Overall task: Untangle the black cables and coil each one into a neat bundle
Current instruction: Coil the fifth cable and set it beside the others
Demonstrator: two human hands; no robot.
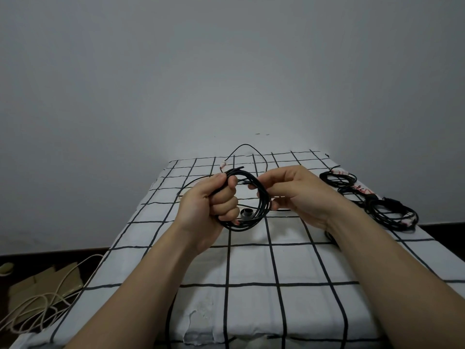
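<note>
The black cable coil (263, 197) stands upright in the air above the middle of the bench (251, 263). Its ring faces the person, and the two hands hold it on opposite sides. The left hand (208, 200) grips the left side of the ring: its fingers (226, 204) are curled around the gathered strands and the thumb lies on top of them. The right hand (297, 190) holds the right side of the ring with bent fingers, but the exact pinch is partly hidden behind the strands. A short stub of cable sticks out above the left thumb. A loose tail (245, 145) rises beyond the hands in an arc toward the far edge of the bench, so the part not yet wound lies away from the person, behind the ring. I judge that the right hand is the nearer one for fetching this tail, while the left hand keeps the ring together. Through the ring a small grey round part (246, 212) shows on the cloth. Along the right edge of the bench lie coiled black bundles (390, 212). A pale cable (37, 301) lies on the floor to the left.
</note>
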